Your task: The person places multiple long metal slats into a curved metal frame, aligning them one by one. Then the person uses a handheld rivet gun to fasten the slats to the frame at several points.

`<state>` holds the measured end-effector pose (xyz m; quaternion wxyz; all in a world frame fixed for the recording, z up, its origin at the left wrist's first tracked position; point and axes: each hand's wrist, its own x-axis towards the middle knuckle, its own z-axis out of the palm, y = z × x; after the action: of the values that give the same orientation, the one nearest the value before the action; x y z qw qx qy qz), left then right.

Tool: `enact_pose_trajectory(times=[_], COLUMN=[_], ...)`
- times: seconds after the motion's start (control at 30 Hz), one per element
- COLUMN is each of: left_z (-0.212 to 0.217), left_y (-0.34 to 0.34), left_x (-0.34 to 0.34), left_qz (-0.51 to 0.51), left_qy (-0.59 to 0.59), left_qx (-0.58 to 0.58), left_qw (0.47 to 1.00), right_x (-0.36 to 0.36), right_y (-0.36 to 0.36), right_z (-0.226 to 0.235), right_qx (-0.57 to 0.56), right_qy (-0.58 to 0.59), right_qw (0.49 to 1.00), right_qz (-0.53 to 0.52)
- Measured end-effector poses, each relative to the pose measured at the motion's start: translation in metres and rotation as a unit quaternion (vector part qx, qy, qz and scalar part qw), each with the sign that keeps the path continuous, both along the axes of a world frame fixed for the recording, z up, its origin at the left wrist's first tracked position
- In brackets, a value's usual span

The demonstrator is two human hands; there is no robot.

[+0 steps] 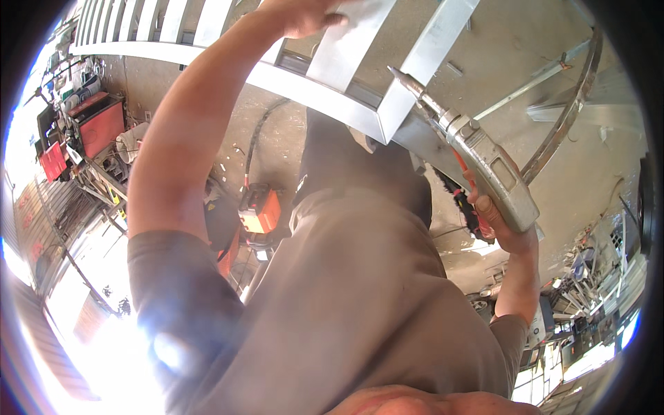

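A slatted frame of pale, shiny metal (311,95) stretches across the top, with one mitred corner pointing toward my body. My left hand (304,17) reaches out over its slats. The thumb and part of the fingers look stretched out, but the upper edge cuts off the fingertips; whether it touches the metal I cannot tell. In my right hand (501,225) is a silver metal-bodied power tool (484,152) with a tapered nose. That nose points up and left, close to the frame's corner; contact with it is not clear. Something red and black shows beside the right fingers.
An orange and black tool (259,209) with a dark hose or cord stands by my legs on the left. Red boxes (102,128) and clutter fill the far left. At right lie a curved metal bar (570,111) and scrap pieces (584,277) on the floor.
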<state>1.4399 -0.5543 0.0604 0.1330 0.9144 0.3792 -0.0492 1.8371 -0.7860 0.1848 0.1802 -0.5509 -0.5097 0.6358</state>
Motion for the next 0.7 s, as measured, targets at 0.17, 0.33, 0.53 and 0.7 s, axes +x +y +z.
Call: enact_pose_trajectory(times=[0.17,0.33,0.53,0.7], left_z=[-0.023,-0.064,-0.074,-0.070], left_y=[-0.003,-0.023,-0.037,-0.032], left_x=[-0.074,-0.131,-0.145,-0.145], left_qz=[0.394,0.417,0.399,0.389], left_qy=[-0.245,-0.261,-0.257,-0.273], left_qx=[-0.094,-0.255,-0.339,-0.383], left_qw=[0.881,0.833,0.812,0.792], right_x=[-0.036,-0.090,-0.131,-0.151], right_y=[0.029,0.077,0.136,0.152], right_z=[0.020,0.019,0.004,-0.009], right_qx=[-0.073,-0.135,-0.193,-0.216], right_qy=[-0.014,-0.008,-0.005,-0.004], right_qw=[0.997,0.991,0.980,0.974], right_qz=[0.033,0.009,0.052,0.065])
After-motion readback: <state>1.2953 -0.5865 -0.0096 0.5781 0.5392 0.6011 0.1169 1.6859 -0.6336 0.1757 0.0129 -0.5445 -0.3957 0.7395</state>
